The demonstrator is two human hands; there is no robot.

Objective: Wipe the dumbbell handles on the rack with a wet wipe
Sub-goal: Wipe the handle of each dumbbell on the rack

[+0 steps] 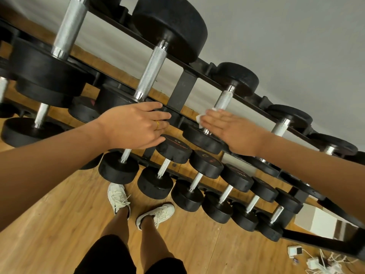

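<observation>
A black tiered rack (pixel 182 89) holds black dumbbells with knurled steel handles. My right hand (pixel 231 131) lies over the lower end of one top-row handle (pixel 224 99), with a white wet wipe (pixel 203 115) wrapped between palm and steel; its fingers curl around the handle. My left hand (pixel 136 125), wearing a gold ring, rests with straight fingers on the rack's front rail, just below a larger dumbbell's handle (pixel 151 70). Smaller dumbbells (pixel 205 165) fill the lower row beneath both hands.
Wooden floor (pixel 59 214) lies below, with my legs and white sneakers (pixel 118 196) close to the rack. A white box (pixel 318 222) stands at the right, and white chargers and cables (pixel 316 260) lie on the floor near it. A grey wall (pixel 276 26) is behind the rack.
</observation>
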